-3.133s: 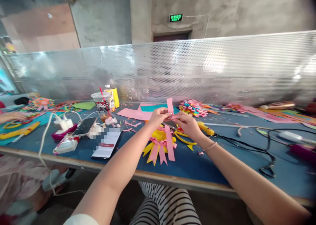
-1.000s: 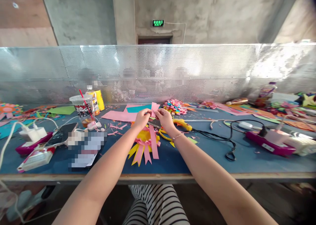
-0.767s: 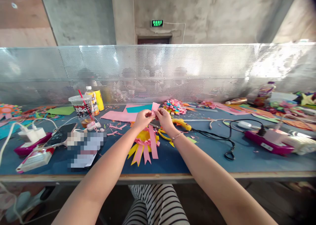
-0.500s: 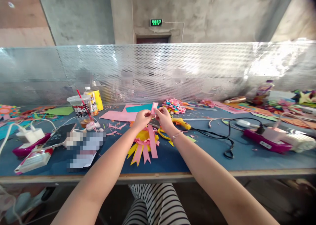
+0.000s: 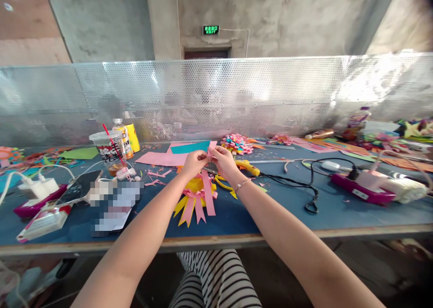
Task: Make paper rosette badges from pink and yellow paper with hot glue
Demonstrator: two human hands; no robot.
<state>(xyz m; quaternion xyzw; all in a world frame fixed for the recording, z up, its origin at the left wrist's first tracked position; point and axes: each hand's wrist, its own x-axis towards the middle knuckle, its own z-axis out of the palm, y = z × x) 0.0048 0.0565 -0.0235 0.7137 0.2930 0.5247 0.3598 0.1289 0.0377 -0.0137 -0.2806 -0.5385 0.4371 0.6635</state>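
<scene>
Both of my hands meet over the middle of the table, pinching a small pink paper strip (image 5: 212, 145) that stands up between them. My left hand (image 5: 195, 162) has its fingertips closed at the strip's left side. On the right, my right hand (image 5: 223, 160) grips it between thumb and fingers. Just below lies a pink and yellow paper flower (image 5: 194, 195) with notched tails fanned toward me; one longer pink strip (image 5: 208, 193) lies across its right side. A yellow-handled tool (image 5: 247, 167), perhaps a glue gun, rests beside my right hand, partly hidden.
Pink paper sheets (image 5: 158, 158) and a blue sheet (image 5: 189, 147) lie beyond my hands, near a finished-looking paper flower (image 5: 236, 144). A plastic cup (image 5: 110, 152) with straw, a phone (image 5: 118, 209) and a purple power strip (image 5: 40, 202) are left. Black cables (image 5: 297, 186) run right to another power strip (image 5: 361, 188).
The view has shifted very slightly. Both hands stay together at the same place, still holding the pink strip, which now shows a little less above the fingers.
</scene>
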